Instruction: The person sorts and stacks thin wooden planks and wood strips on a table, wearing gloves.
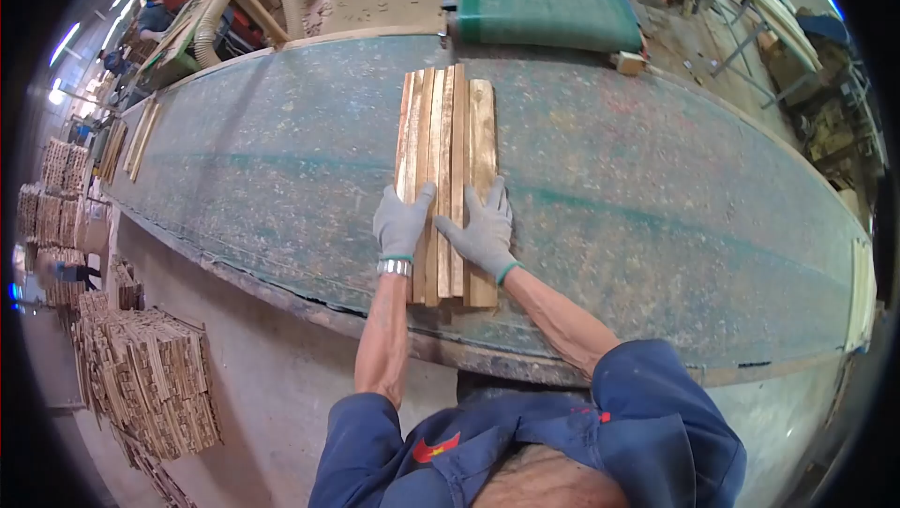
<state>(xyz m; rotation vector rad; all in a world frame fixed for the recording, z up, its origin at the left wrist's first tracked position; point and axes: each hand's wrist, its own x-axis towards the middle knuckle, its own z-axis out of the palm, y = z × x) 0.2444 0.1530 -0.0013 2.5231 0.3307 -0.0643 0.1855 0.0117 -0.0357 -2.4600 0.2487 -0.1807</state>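
Note:
Several long, narrow wooden strips [435,133] lie side by side on the worktable, pointing away from me. A wider strip [483,133] lies along their right side, slightly lower at its far end. My left hand [401,224], in a grey glove, holds the bundle's left edge, its thumb over the top. My right hand [485,231], gloved likewise, grips the right side, with its fingers along the wider strip and its thumb reaching across the neighbouring strips. Both hands are around the near half of the bundle. The undersides of the strips are hidden.
The worktable [281,152] has a worn, speckled green surface. Beyond it is a green conveyor belt [544,2]. Stacked wood strips [150,381] stand on the floor at left. More strips lie at the table's left [142,141] and right [859,297] ends. People are at far left.

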